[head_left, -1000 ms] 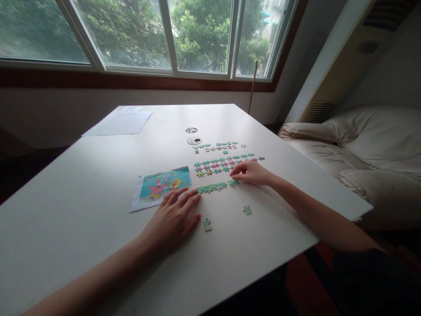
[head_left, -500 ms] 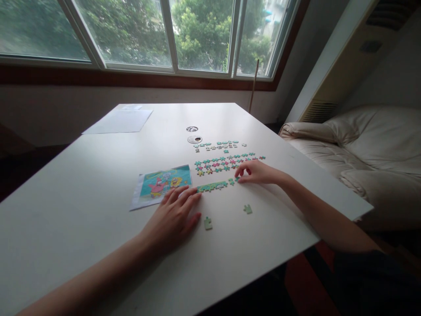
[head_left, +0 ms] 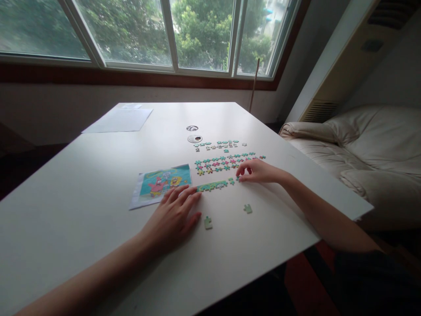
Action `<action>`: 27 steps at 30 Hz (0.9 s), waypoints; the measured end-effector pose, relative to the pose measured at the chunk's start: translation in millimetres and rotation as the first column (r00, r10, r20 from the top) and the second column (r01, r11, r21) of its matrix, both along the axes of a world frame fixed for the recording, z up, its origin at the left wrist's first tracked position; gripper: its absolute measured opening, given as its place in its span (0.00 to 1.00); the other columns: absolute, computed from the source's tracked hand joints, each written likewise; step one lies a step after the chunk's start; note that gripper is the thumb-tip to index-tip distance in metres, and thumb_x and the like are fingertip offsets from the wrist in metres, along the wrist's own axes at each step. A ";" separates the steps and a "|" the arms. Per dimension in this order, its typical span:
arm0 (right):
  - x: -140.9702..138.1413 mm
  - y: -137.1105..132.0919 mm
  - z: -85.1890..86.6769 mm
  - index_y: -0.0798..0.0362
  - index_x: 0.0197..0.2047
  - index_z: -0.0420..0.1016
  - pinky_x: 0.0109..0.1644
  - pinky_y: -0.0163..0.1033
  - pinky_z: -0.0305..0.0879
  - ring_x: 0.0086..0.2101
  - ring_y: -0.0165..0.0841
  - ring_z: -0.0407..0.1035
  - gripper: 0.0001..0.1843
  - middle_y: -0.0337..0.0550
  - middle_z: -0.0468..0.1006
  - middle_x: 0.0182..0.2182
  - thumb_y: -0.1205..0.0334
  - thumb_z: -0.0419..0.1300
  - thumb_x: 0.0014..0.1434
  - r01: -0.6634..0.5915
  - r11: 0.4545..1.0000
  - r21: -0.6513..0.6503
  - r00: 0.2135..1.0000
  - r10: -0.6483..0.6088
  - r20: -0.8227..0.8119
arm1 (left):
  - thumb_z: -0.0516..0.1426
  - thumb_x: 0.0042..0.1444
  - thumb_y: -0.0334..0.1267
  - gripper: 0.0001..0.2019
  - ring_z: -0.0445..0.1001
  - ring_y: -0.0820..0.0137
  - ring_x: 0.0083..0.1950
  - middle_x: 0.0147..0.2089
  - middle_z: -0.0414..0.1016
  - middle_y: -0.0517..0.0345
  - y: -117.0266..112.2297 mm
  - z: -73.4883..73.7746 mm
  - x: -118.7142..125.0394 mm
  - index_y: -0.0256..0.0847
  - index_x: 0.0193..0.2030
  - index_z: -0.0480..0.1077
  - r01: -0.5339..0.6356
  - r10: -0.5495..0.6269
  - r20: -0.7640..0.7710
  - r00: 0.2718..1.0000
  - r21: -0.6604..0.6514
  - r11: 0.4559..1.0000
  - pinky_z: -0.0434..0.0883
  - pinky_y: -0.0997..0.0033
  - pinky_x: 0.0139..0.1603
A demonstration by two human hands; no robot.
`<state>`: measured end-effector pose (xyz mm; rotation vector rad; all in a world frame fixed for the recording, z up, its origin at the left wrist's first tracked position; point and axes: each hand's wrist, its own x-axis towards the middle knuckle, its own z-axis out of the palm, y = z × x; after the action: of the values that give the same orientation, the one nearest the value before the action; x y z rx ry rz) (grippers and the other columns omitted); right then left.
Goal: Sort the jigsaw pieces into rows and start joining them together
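My left hand [head_left: 177, 210] lies spread and palm down on the white table, its fingertips at the left end of a joined strip of jigsaw pieces [head_left: 213, 186]. Under its forefinger side is the lower right part of a printed cartoon picture [head_left: 158, 184]. With thumb and forefinger closed, my right hand [head_left: 259, 170] pinches a small green puzzle piece [head_left: 237, 179], partly hidden by the fingers. Just left of it sits another small piece [head_left: 231, 181], apart from the strip. Nearer me are two loose pale green pieces, a left one [head_left: 208, 223] and a right one [head_left: 247, 208].
Rows of loose puzzle pieces [head_left: 215, 164] lie beyond the strip, with smaller rows [head_left: 228, 142] farther back. Two round inserts [head_left: 194, 139] are set in the table [head_left: 98, 175]. White paper [head_left: 120, 120] rests at the far left. A pale sofa [head_left: 329, 145] stands to the right.
Almost nothing differs. My right hand has shifted very slightly to the right; my left hand stays where it was.
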<state>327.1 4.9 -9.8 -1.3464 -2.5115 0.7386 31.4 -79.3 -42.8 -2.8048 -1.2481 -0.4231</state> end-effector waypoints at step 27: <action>-80.0 5.5 -9.7 0.56 0.35 0.72 0.41 0.36 0.58 0.34 0.32 0.63 0.12 0.43 0.71 0.30 0.56 0.60 0.51 -0.325 0.917 0.231 0.943 0.333 0.007 | 0.46 0.59 0.43 0.19 0.56 0.55 0.58 0.55 0.65 0.49 10.7 1.1 4.2 0.41 0.55 0.62 -0.020 0.022 -0.046 0.999 0.047 0.999 0.55 0.50 0.56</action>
<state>247.1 10.4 -19.5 -0.8392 -2.7300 0.4982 35.6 -68.6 -41.7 -2.7437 -1.2413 -0.3779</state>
